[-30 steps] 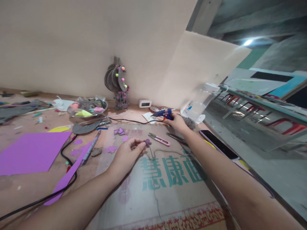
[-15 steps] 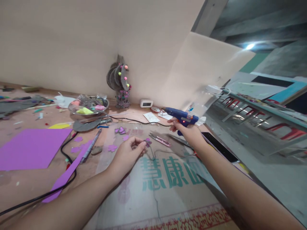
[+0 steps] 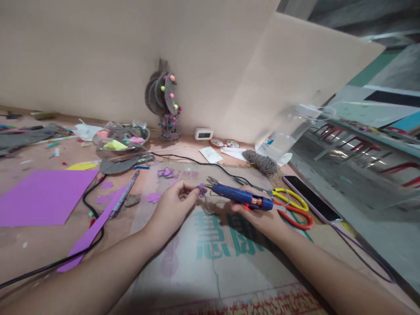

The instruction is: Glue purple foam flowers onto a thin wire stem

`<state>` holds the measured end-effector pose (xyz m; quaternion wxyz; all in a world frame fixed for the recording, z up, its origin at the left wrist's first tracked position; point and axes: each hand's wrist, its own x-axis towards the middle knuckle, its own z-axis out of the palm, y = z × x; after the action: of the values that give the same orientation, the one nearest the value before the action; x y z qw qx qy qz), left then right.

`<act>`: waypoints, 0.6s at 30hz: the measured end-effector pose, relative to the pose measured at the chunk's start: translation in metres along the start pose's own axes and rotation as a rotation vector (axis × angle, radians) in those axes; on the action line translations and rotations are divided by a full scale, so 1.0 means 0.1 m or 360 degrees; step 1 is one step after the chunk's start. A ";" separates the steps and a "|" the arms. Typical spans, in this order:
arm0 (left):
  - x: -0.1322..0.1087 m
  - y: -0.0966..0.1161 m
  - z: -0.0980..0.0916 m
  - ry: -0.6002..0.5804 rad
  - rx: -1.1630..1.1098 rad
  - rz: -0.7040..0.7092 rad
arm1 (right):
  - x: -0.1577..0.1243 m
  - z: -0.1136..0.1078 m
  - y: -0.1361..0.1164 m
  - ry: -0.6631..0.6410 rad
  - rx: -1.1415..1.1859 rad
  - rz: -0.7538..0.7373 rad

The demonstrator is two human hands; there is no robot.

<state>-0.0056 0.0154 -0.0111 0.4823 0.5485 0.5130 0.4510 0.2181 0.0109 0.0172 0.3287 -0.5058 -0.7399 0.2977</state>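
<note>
My left hand (image 3: 172, 208) pinches a small purple foam flower (image 3: 202, 189) with a thin grey string hanging from it, just above the printed cardboard mat (image 3: 216, 258). My right hand (image 3: 259, 216) grips a blue hot glue gun (image 3: 241, 196), lying nearly level with its nozzle pointing left, right at the flower. The gun's black cord (image 3: 183, 159) trails back across the bench.
Yellow and red scissors (image 3: 292, 205), a phone (image 3: 311, 203), a ball of twine (image 3: 262, 162) and a plastic bottle (image 3: 285, 133) lie to the right. A purple foam sheet (image 3: 42, 197), purple strip, pen (image 3: 124, 199), a bowl of scraps (image 3: 120, 140) and a decorated grey model (image 3: 166, 105) stand left and behind.
My right hand picked the glue gun up from the back of the bench and brought it down and left to the flower. My left hand stayed put.
</note>
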 end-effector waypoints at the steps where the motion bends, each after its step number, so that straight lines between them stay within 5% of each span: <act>1: 0.00 0.00 0.00 0.0000 0.0006 0.0001 | 0.00 0.00 0.00 -0.0016 -0.0014 -0.0007; 18: -0.03 0.01 0.01 0.0061 0.0070 0.0058 | 0.02 0.03 -0.03 -0.0013 -0.0013 0.0010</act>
<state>-0.0051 0.0125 -0.0098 0.4519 0.5595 0.5217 0.4589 0.2134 0.0115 0.0181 0.3227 -0.5083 -0.7408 0.2977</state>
